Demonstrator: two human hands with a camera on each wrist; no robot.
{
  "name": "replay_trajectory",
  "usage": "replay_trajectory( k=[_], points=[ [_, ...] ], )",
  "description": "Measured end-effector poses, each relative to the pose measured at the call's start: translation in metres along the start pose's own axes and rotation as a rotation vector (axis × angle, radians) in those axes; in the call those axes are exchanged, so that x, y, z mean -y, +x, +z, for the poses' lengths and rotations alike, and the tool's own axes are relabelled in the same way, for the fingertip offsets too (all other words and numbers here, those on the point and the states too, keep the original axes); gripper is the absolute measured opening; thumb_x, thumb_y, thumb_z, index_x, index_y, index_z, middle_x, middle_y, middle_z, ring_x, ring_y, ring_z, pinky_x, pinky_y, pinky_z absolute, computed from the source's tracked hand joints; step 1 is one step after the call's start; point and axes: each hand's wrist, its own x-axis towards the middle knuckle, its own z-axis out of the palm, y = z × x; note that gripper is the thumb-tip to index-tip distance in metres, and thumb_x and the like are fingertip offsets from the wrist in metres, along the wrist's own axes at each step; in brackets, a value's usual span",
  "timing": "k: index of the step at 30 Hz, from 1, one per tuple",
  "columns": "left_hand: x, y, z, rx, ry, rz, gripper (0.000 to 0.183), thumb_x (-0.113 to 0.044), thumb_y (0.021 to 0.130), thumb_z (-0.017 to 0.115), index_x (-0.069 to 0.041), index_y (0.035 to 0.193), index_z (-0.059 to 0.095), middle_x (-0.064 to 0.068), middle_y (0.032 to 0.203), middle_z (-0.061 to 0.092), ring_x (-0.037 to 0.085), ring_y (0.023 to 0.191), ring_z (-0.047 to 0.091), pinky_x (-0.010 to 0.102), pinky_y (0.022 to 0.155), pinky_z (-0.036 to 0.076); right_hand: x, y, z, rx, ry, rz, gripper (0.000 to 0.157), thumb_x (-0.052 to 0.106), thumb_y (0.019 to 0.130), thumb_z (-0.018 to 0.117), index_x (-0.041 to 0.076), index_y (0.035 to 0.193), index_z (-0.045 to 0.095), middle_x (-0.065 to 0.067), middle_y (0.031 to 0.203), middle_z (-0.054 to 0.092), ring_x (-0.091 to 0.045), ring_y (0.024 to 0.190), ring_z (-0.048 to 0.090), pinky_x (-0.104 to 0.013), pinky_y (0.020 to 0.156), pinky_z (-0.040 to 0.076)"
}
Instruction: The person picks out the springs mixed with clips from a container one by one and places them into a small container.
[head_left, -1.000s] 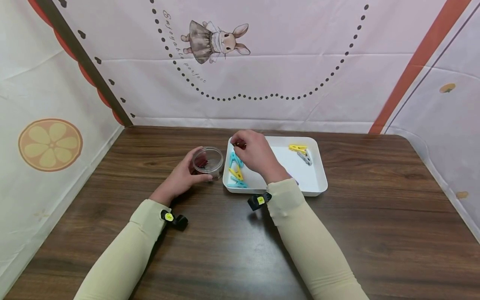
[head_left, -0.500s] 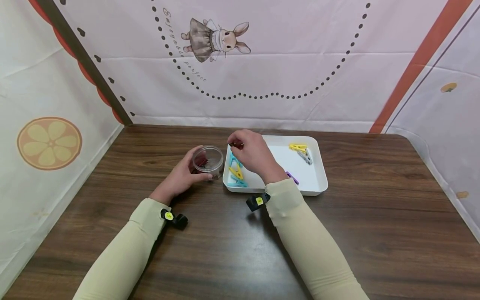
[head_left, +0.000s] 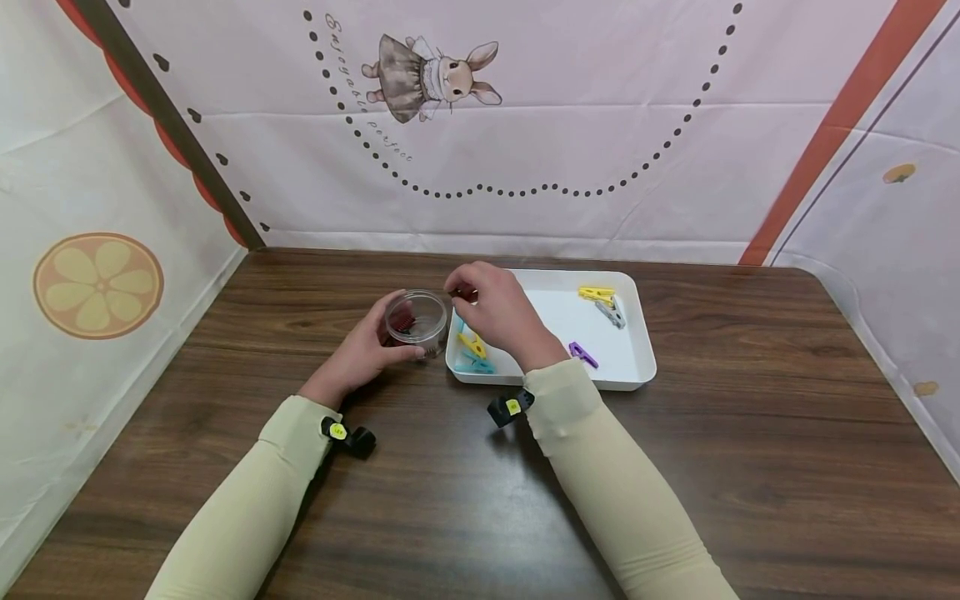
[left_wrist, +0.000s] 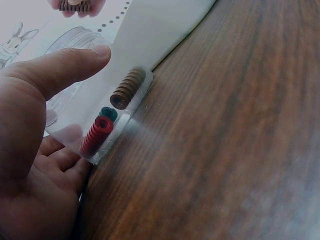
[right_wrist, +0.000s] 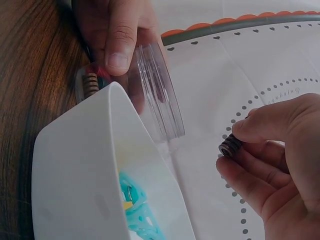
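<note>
My left hand (head_left: 360,346) grips a clear round jar (head_left: 423,337) on the table, thumb on one side and fingers on the other. Inside, the left wrist view shows a brown coil spring (left_wrist: 128,89), a red coil spring (left_wrist: 96,136) and a small green piece (left_wrist: 108,114), perhaps another spring. Thumb and fingertips of my right hand (head_left: 497,310) pinch a second brown coil spring (right_wrist: 230,145). That hand hangs above the left end of a white tray (head_left: 633,333), close to the jar's open rim and apart from it.
Clothespins lie in the tray: a yellow clothespin (head_left: 472,344) and a teal clothespin (head_left: 476,364) at the left, a purple clothespin (head_left: 582,355) in front, another yellow clothespin (head_left: 596,293) and a grey clothespin (head_left: 611,313) at the back right. A patterned cloth (head_left: 570,150) rises behind the table.
My right hand has shifted left toward the jar with the brown spring, uncovering the purple clothespin. The left hand and jar stay put.
</note>
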Motion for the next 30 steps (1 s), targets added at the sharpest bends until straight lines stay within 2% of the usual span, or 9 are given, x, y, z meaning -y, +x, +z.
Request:
replay_trajectory(
  k=[18, 30],
  points=[
    [0.0009, 0.0009, 0.0001, 0.011, -0.008, 0.001, 0.098, -0.033, 0.078, 0.081, -0.025, 0.153, 0.018, 0.008, 0.152, 0.039, 0.023, 0.139, 0.04, 0.049, 0.114, 0.032, 0.0033, -0.0013, 0.0044, -0.026, -0.02, -0.037, 0.014, 0.012, 0.093, 0.062, 0.013, 0.106, 0.069, 0.002, 0.1, 0.063, -0.011, 0.091, 0.059, -0.029, 0.086, 0.052],
    [0.0007, 0.0009, 0.0004, 0.025, -0.022, -0.005, 0.098, -0.031, 0.081, 0.079, -0.025, 0.154, 0.015, 0.006, 0.153, 0.037, 0.023, 0.139, 0.04, 0.048, 0.114, 0.032, 0.0055, -0.002, 0.0067, -0.013, -0.021, -0.033, 0.013, 0.013, 0.094, 0.062, 0.014, 0.106, 0.068, 0.001, 0.103, 0.063, -0.012, 0.093, 0.059, -0.029, 0.087, 0.052]
  ],
)
